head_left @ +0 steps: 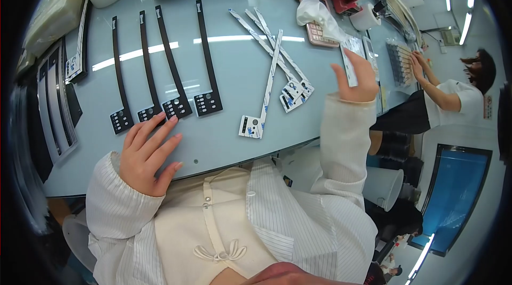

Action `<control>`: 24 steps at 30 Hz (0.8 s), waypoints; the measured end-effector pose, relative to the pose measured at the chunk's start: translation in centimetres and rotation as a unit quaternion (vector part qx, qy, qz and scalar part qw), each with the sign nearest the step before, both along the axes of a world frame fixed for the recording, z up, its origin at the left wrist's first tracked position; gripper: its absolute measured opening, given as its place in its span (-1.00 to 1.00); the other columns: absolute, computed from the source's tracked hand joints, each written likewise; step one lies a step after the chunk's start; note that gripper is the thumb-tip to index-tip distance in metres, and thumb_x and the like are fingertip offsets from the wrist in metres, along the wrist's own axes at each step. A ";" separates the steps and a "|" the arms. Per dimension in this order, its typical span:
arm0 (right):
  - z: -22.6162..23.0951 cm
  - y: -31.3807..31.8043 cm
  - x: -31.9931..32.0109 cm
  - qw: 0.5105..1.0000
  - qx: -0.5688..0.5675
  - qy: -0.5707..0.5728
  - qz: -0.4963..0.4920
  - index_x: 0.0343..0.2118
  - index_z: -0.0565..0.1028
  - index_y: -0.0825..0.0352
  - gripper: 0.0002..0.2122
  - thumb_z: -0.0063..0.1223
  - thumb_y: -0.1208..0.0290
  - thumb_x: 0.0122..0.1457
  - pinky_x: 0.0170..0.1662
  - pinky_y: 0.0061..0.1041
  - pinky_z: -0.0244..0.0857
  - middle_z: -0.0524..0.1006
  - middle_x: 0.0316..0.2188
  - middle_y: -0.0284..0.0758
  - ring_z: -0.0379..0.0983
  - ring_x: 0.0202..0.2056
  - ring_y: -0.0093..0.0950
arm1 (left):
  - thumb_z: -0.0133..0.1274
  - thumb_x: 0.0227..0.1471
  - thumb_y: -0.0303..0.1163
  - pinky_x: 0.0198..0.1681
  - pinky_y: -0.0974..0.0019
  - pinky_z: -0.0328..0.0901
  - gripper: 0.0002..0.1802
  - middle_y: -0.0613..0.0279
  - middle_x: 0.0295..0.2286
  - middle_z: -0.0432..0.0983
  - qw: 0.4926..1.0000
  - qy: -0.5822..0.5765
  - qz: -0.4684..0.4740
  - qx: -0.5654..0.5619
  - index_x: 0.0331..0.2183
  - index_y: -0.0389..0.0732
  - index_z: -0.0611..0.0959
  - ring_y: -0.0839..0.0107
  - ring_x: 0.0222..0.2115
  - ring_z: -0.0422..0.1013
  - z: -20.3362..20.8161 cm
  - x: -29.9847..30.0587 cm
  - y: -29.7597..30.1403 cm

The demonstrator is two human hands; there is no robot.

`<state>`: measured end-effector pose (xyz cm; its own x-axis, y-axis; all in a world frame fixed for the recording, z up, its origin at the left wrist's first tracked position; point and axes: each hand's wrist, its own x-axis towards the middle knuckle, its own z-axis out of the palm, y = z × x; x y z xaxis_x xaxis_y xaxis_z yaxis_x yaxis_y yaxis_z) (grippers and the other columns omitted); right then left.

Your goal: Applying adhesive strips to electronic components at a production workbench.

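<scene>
Fingers spread, a left hand (146, 157) touches the bases of black L-shaped strips (177, 106) near the worktop's (218, 138) near edge; the right hand (358, 78), thumb and index finger parted, hovers toward the right edge.

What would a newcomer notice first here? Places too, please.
Probably the four long black L-shaped pieces spread side by side across the table's left half, with the left hand by their lower ends. Next, the crossed white-and-blue L-shaped pieces right of them, then the right hand further right.
</scene>
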<state>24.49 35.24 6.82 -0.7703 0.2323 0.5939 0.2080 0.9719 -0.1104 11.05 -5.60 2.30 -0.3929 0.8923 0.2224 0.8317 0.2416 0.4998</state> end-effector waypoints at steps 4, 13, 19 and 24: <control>-4.1 8.4 7.7 0.982 0.020 -0.079 -0.168 -0.11 0.57 0.41 -0.54 0.42 0.30 -0.06 0.01 -0.34 0.38 0.60 -0.18 -0.09 0.54 -0.12 -0.15 | 0.26 -0.24 -0.43 0.13 -0.08 0.18 -0.49 -0.05 0.06 0.44 1.000 0.001 0.001 0.014 -0.12 -0.26 0.62 -0.07 0.12 0.31 -0.1 0.2 -0.1; -7.2 9.1 13.1 0.958 -0.013 -0.143 -0.248 -0.18 0.60 0.38 -0.74 0.22 0.33 0.13 -0.15 -0.33 0.44 0.64 -0.31 -0.13 0.60 -0.27 -0.20 | 0.31 -0.27 -0.49 0.08 -0.02 0.27 -0.47 -0.02 -0.01 0.48 0.999 -0.031 0.011 0.034 -0.12 -0.24 0.62 -0.02 0.05 0.37 0.0 0.1 0.6; -3.7 6.4 9.9 0.920 -0.151 -0.133 -0.337 -0.32 0.65 0.34 -0.78 0.23 0.28 0.11 -0.24 -0.38 0.45 0.63 -0.42 -0.12 0.61 -0.37 -0.30 | 0.32 -0.29 -0.51 0.08 -0.01 0.28 -0.45 -0.04 0.01 0.45 0.998 -0.027 0.022 0.047 -0.12 -0.24 0.62 -0.02 0.04 0.37 0.1 0.3 0.4; -3.6 9.0 12.3 0.935 -0.088 -0.032 -0.342 -0.34 0.66 0.33 -0.79 0.26 0.27 0.10 -0.29 -0.41 0.46 0.64 -0.47 -0.17 0.61 -0.43 -0.35 | 0.31 -0.28 -0.53 0.11 0.03 0.28 -0.48 -0.06 0.04 0.42 0.997 -0.018 0.039 0.057 -0.13 -0.26 0.63 -0.03 0.06 0.36 0.7 0.5 0.4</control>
